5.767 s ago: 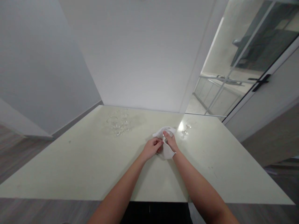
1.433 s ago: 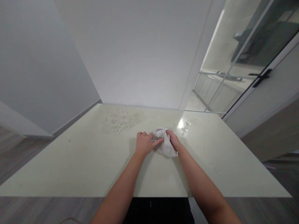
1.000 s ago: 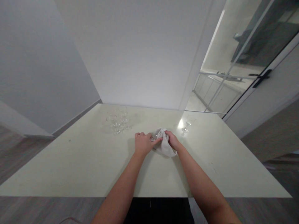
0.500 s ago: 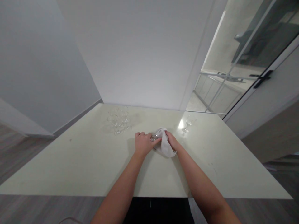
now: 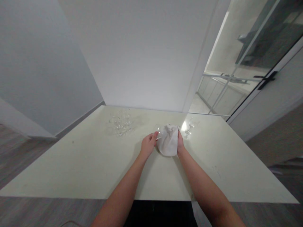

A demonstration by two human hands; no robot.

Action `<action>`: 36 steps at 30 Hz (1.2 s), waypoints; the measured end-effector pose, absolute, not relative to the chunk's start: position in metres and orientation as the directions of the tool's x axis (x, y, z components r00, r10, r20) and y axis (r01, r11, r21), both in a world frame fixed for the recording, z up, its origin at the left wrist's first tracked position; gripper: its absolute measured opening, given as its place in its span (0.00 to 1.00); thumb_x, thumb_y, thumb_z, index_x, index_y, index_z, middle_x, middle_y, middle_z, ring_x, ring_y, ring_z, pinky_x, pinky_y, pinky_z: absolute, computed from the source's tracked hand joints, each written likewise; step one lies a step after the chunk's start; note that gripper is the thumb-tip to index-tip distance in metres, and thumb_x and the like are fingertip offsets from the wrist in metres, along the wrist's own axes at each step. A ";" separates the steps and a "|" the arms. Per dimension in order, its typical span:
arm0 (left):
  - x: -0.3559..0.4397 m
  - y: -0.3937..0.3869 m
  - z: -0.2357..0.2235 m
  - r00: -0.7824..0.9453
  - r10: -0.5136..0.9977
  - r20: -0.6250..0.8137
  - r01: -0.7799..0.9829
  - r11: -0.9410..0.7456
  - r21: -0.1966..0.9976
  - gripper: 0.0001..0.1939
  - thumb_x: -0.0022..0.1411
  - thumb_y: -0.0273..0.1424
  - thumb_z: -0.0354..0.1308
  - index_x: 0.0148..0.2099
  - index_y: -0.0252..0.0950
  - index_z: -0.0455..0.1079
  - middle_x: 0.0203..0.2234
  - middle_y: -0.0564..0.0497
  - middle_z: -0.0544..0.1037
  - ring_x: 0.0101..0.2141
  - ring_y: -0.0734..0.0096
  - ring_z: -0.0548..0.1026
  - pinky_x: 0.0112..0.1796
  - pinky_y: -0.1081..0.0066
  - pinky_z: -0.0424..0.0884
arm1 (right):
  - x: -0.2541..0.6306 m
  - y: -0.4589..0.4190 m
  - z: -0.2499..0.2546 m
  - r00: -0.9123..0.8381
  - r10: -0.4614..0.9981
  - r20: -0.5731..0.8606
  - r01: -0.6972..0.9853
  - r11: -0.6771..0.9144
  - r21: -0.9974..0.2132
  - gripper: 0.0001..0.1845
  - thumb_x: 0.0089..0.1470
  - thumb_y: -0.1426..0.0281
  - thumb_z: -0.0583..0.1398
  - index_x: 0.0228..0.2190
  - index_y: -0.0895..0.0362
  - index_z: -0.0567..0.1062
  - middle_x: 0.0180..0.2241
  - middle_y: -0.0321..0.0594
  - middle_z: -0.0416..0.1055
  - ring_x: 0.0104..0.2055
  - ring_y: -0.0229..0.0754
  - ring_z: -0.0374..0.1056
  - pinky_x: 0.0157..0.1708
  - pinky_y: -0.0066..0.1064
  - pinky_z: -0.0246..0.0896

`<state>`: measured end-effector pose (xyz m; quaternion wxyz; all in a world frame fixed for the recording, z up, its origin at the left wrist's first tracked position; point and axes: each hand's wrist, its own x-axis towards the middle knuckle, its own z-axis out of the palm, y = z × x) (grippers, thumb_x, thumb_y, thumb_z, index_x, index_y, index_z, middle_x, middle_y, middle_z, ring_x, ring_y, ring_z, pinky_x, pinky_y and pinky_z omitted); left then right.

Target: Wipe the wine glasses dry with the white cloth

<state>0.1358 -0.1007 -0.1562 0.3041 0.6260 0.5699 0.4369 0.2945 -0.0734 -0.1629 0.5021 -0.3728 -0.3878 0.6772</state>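
Observation:
Over the middle of the table, my left hand pinches a clear stemmed glass by the side nearest it. A white cloth hangs just right of the glass and covers part of it. My right hand is closed on the cloth's right edge; most of its fingers are hidden behind the fabric. Whether the right hand also supports the glass through the cloth I cannot tell.
Several clear glasses stand grouped at the back left of the white table. Another stemmed glass stands right of my hands, near a bright reflection. A wall rises behind the table, and a glass-paned door is at the right.
The cloth has opened out from a bunched shape and hangs wider between my hands. My left hand has shifted slightly right and turned, and more of the clear glass shows above its fingers.

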 end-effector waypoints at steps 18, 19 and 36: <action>0.140 -0.104 -0.154 -0.051 0.846 0.531 0.370 -0.477 0.797 0.21 0.65 0.44 0.50 0.54 0.38 0.67 0.56 0.42 0.65 0.58 0.61 0.62 0.58 0.58 0.58 | 0.265 -0.089 -0.186 -0.158 0.959 0.234 -0.121 0.216 -0.969 0.19 0.46 0.66 0.64 0.43 0.52 0.72 0.40 0.37 0.74 0.44 0.43 0.67 0.50 0.35 0.59; 0.140 -0.105 -0.153 -0.076 0.847 0.527 0.350 -0.472 0.809 0.23 0.62 0.45 0.54 0.54 0.38 0.66 0.54 0.42 0.67 0.55 0.61 0.66 0.56 0.58 0.61 | 0.266 -0.090 -0.184 -0.152 0.958 0.244 -0.069 0.236 -0.969 0.18 0.46 0.68 0.63 0.42 0.52 0.73 0.40 0.37 0.74 0.43 0.43 0.66 0.49 0.35 0.59; 0.142 -0.100 -0.153 -0.047 0.981 0.190 -0.269 -0.195 0.943 0.32 0.46 0.41 0.70 0.51 0.36 0.65 0.42 0.44 0.76 0.41 0.66 0.76 0.44 0.64 0.70 | 0.277 -0.093 -0.173 -0.422 0.895 0.142 0.010 0.162 -0.987 0.21 0.45 0.67 0.65 0.43 0.57 0.75 0.41 0.41 0.75 0.43 0.44 0.68 0.47 0.37 0.62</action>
